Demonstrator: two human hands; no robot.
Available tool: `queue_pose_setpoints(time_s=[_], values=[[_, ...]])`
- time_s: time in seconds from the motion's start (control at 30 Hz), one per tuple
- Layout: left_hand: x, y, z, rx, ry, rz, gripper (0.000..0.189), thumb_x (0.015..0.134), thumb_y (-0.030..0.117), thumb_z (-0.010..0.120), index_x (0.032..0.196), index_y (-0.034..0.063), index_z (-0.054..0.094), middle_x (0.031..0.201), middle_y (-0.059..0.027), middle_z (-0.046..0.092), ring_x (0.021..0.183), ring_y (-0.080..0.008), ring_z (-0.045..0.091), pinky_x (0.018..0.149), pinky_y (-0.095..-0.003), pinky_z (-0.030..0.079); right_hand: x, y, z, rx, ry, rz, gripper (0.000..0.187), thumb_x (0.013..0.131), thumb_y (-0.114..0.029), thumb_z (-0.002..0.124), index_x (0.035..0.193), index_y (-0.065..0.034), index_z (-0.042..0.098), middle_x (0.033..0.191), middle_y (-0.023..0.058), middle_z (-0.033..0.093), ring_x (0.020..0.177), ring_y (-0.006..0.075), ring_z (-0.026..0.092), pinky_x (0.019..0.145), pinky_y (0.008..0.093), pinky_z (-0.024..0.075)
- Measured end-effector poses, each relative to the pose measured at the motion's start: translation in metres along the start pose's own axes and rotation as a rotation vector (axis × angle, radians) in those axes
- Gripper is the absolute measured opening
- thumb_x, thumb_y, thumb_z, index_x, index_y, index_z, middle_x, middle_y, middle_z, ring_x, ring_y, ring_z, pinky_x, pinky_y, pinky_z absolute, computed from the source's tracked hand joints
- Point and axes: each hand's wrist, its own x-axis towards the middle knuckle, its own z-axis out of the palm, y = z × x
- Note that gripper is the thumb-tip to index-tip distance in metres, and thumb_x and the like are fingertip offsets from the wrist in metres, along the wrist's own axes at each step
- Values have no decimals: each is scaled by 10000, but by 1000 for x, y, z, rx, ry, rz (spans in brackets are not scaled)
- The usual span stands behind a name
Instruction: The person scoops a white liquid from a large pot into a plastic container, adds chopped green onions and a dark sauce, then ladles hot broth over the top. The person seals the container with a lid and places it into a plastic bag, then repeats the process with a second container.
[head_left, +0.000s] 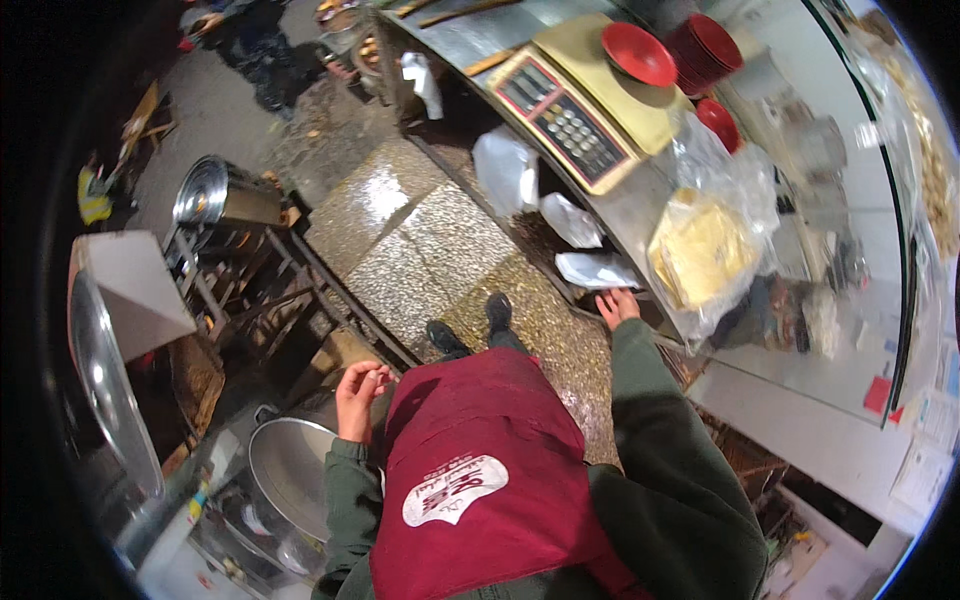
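My right hand (618, 306) reaches to the edge of the metal counter (645, 225), beside a bundle of clear plastic bags (596, 270) on the shelf below. Its fingertips are close to the bags; whether they grip one cannot be seen. My left hand (361, 397) hangs at my other side with loosely bent fingers, nothing visible in it. Near it is a large metal pot (292, 465). A yellowish stack in a clear plastic bag (701, 251) lies on the counter next to a cream digital scale (562, 120). On the scale sits a red bowl (639, 54).
Stacked red bowls (701, 52) stand behind the scale, before a glass panel (810, 367). A metal rack (300, 277), a steel drum (225, 191) and a round metal lid (112, 382) line my left. The stone floor (427, 247) looks wet. Other people (94, 195) are farther off.
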Motion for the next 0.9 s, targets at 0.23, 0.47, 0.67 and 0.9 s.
queue_pose_setpoints(time_s=[0.23,0.47,0.67,0.9], values=[[8,0,3,125,-101,-49,134,1081,129,651,1191,60,686,1139,-51,767,1016,-139,725,851,-261,533,-1,2,32,372,-34,1,38,1011,-137,690,1012,-131,653,958,-5,696,918,164,677,841,383,586],[17,-22,62,454,-369,-4,232,987,107,788,1181,45,679,1079,-33,721,1011,-147,700,904,-303,565,-97,71,48,-1205,-298,418,208,1082,-178,603,1136,-18,724,919,145,796,646,234,750,545,385,608],[12,-3,124,768,-415,473,814,799,334,962,1437,19,568,1378,-176,601,1304,-311,586,1157,-410,435,-214,78,183,-849,-880,214,282,1090,-304,662,1031,-28,672,783,94,748,522,135,653,461,263,497],[-2,29,131,133,-128,407,365,1134,191,573,1450,12,607,1247,-57,715,1116,-115,634,989,-316,527,-328,-9,300,-942,-1084,204,422,1145,-385,548,1229,1,697,811,119,766,519,112,631,478,234,480]])
